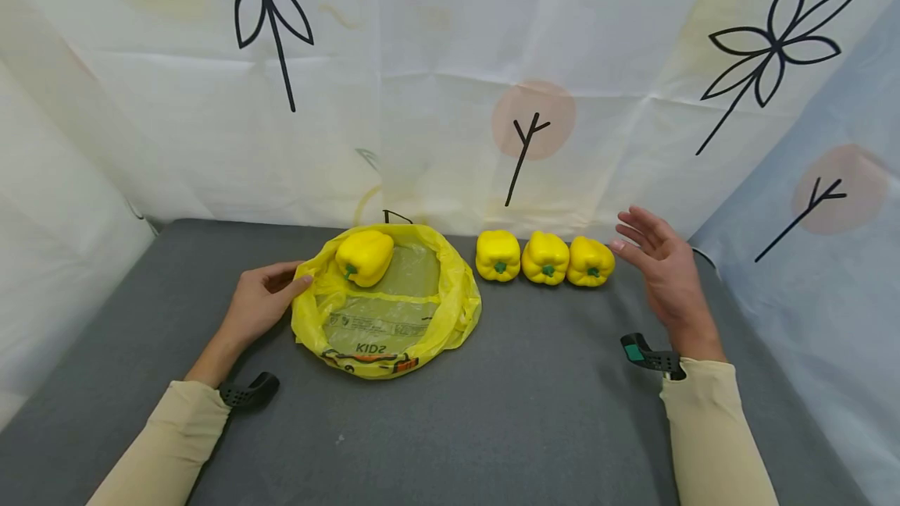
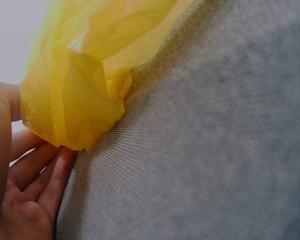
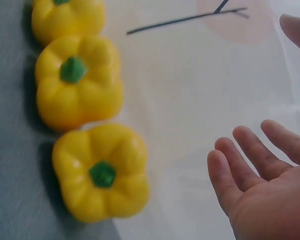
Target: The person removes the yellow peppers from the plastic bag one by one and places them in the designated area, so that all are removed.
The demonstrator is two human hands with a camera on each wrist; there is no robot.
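Observation:
A yellow plastic bag [image 1: 455,326] stands on the table with its rim spread wide, and one yellow bell pepper [image 1: 366,256] lies inside it. At the bag's left side my left hand [image 1: 262,301] holds the rim, thumb over the edge and fingers on the outside. The left wrist view shows the bag's folded plastic [image 2: 77,100] between thumb and fingers. Right of the bag, three yellow bell peppers sit in a row: a left one [image 1: 498,254], a middle one [image 1: 545,258] and a right one [image 1: 591,261]. Just beyond the right one, my right hand [image 1: 661,264] is raised, fingers extended and holding nothing.
The dark grey table [image 1: 534,404] backs onto a white printed cloth [image 1: 436,100] hanging behind the bag and peppers. More cloth hangs on the left and right sides. Each wrist wears a dark band [image 1: 249,392].

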